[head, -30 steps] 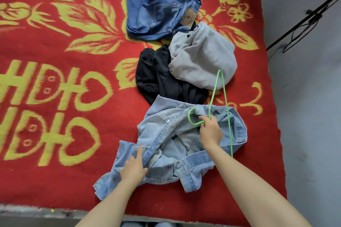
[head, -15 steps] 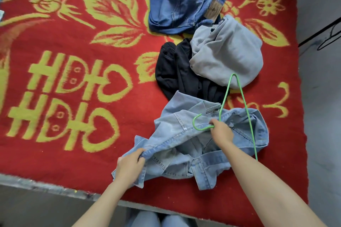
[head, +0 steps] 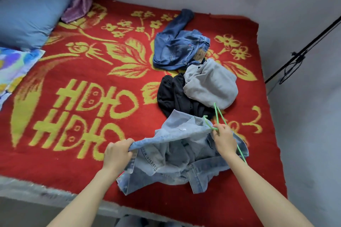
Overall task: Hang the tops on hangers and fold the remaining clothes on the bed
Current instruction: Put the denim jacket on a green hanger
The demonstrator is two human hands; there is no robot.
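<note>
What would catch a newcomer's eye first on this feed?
The red bedcover with its big yellow pattern fills the view. At its near edge the left hand grips a pale denim jacket while the right hand holds a green hanger over it. Behind them lie a black garment, a grey top and blue jeans.

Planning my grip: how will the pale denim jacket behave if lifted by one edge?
Probably floppy: the denim jacket sags in folds between the left hand and right hand. Likely heavy for the thin green hanger, which might flex. Its bunched edge seems easy to grip.
</note>
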